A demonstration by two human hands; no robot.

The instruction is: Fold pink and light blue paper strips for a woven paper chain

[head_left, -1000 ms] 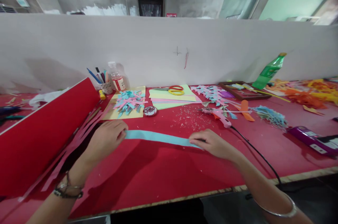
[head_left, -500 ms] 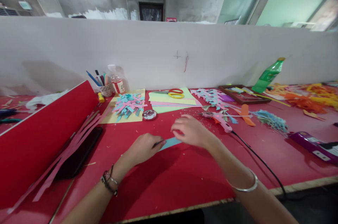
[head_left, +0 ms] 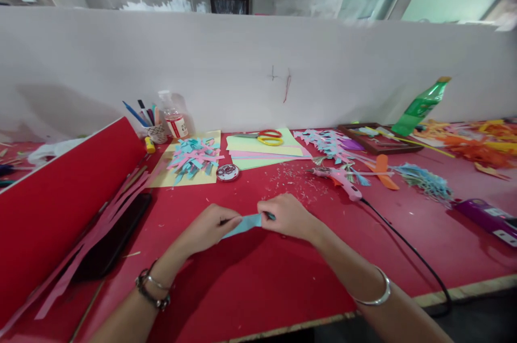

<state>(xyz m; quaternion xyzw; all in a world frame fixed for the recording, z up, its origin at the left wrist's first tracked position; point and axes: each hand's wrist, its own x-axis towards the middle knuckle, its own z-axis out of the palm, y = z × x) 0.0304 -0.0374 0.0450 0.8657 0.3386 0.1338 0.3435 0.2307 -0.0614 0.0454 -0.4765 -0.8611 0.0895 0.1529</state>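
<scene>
A strip of light blue paper (head_left: 245, 224) is stretched between my two hands, low over the red tabletop. My left hand (head_left: 212, 227) is closed on its left part, thumb along the top. The right end is pinched in my right hand (head_left: 285, 215), fingers curled; a small dark piece shows by the fingertips, too small to name. Beyond the hands lie a round tin (head_left: 228, 172) and a heap of cut pink and blue paper strips (head_left: 196, 157) on a yellow sheet (head_left: 205, 177).
A pink glue gun (head_left: 341, 181) with a black cord lies to the right. Scissors (head_left: 270, 137) rest on coloured paper sheets (head_left: 266, 157). On the left are a red board (head_left: 76, 197), a black phone-like slab (head_left: 117, 235) and a pen cup (head_left: 156, 134). A green bottle (head_left: 422, 107) leans at the back right.
My right hand has come down and closed on the right end of the blue strip, where its fingers were lifted and loose before. The left hand keeps its hold. The view has tilted down slightly.
</scene>
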